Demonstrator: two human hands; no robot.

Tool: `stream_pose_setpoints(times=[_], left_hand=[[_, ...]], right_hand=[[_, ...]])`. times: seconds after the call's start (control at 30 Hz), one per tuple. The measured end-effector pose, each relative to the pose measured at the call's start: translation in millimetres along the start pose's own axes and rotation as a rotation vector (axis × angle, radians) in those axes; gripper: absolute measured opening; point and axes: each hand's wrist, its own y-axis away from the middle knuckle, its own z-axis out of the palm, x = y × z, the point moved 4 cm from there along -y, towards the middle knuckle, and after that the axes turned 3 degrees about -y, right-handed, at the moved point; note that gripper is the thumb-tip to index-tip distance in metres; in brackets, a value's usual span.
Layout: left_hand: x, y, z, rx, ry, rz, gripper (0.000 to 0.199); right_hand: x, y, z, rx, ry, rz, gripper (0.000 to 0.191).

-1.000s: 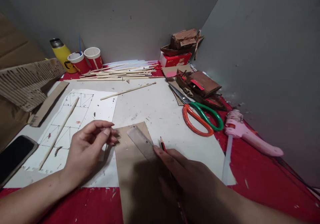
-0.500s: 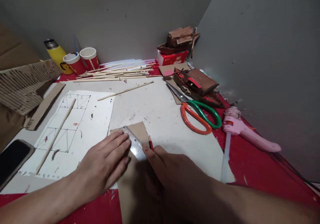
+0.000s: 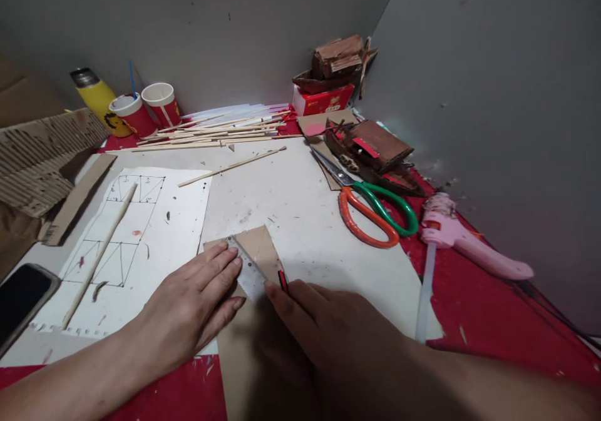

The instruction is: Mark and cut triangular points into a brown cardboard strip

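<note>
A clear ruler (image 3: 250, 274) lies slantwise across a strip of brown cardboard (image 3: 265, 246). My left hand (image 3: 192, 299) rests flat on the ruler's left side, its fingers stretched out and pressing down. In my right hand (image 3: 323, 324) is a red and black pencil (image 3: 282, 278), its tip pointing away from me beside the cardboard's right edge. The right index finger touches the ruler's near right side. Shadow hides the rest of the right fingers and the lower cardboard. Left of my left hand, a drawn sheet (image 3: 178, 221) carries a wooden stick (image 3: 106, 246).
Scissors (image 3: 366, 211) and a pink glue gun (image 3: 462, 239) lie at right. Brown boat models (image 3: 375, 149) stand behind them, one on a red box (image 3: 322, 101). Thin sticks (image 3: 211, 134), cups (image 3: 161, 105) and a yellow bottle (image 3: 96, 102) are at the back. A phone (image 3: 25, 302) lies left.
The view has shifted slightly, moving most things a little left and up. Both hands keep nearly the same places on the ruler, and the pencil stays in the right hand.
</note>
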Motion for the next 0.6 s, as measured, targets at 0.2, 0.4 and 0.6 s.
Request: stream_pose_setpoints(times=[0.2,0.4,0.6], left_hand=[[-1,0,-1.2,0.014,0.032,-0.012,0.046],[-2,-1,-1.0,-0.012,0.002,0.017,0.046],[-2,-4,-2.3,-0.009,-0.021,0.03,0.046]], right_hand=[[0,16,-3,0.028,-0.113,-0.08,0.039],[4,37,-1,-0.038,-0.222,-0.096,0.037],[5,36,-4,-0.044,-0.267,-0.131,0.042]])
